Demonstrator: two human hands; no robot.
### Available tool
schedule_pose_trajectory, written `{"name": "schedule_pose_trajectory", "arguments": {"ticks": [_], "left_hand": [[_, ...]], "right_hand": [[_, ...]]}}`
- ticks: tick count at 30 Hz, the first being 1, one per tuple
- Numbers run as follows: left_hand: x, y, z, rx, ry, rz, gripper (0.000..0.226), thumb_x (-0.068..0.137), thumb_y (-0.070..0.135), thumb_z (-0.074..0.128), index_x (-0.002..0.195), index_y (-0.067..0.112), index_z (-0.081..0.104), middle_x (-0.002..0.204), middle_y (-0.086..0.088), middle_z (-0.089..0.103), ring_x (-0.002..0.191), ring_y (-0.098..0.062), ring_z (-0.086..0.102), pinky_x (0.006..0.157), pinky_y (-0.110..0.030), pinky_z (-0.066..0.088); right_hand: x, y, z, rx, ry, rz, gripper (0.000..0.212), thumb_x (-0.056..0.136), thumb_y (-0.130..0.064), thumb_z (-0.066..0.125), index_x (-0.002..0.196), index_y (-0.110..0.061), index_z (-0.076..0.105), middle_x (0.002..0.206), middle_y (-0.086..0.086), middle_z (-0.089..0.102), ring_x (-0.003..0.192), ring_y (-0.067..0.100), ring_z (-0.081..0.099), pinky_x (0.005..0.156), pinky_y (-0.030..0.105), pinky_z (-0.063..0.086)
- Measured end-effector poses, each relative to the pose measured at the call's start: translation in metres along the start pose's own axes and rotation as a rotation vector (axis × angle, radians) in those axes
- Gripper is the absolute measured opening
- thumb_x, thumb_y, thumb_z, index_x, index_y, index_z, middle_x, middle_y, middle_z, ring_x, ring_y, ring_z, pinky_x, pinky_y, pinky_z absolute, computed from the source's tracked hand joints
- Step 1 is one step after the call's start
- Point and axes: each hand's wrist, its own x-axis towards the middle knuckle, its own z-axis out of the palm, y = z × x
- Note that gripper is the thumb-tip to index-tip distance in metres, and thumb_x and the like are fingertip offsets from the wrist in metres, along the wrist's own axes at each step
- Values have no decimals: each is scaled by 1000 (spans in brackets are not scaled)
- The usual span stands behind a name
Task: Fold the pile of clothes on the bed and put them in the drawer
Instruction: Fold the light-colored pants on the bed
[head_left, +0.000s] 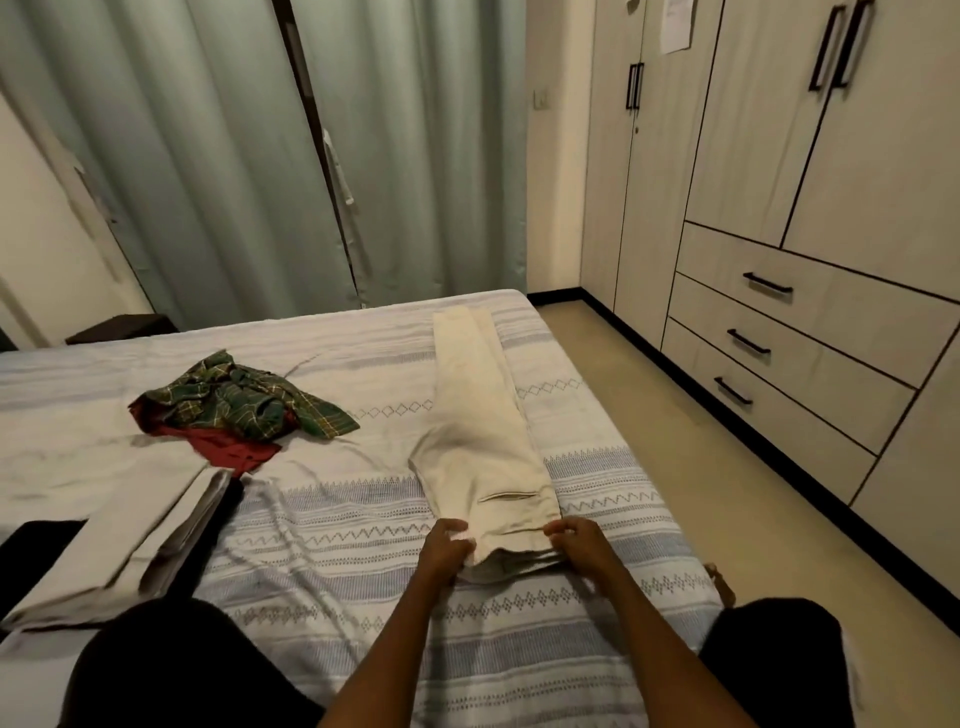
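gripping the waistband end of the cream trousers (480, 441), the left hand (447, 548) and right hand (576, 543) pinch its two corners, set apart, while the trousers lie lengthwise along the bed (363, 545) near the green plaid shirt (249, 397) and red garment (231, 447).

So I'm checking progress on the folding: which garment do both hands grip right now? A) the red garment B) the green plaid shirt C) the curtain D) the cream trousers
D: the left hand and right hand both pinch the waistband end of the cream trousers, laid lengthwise on the bed.
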Motion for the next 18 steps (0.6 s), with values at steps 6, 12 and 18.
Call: {"name": "schedule_pose_trajectory", "arguments": {"ticks": [6,12,18], "left_hand": [[-3,3,-23,190,-258,-174,41,83,-12,60,120,6,57,95,-20,62,57,-20,60,57,-35,58],[-21,22,-49,555,-886,-580,41,94,32,64,130,10,64,102,-14,74,87,-29,74,79,-28,58],[-1,37,-61,429,-449,-258,37,97,42,59,80,10,68,73,-9,67,58,-20,68,54,-25,52]], "right_hand": [[-11,-24,-9,-155,-110,147,20,83,-1,58,92,-4,76,68,10,61,49,18,46,47,24,36],[-25,-36,-48,-477,-881,568,29,91,-35,60,100,-17,80,73,0,60,62,15,55,70,28,51],[3,-40,-39,-366,-411,263,38,97,-37,65,70,-10,70,51,-5,59,43,10,54,53,24,45]]}}
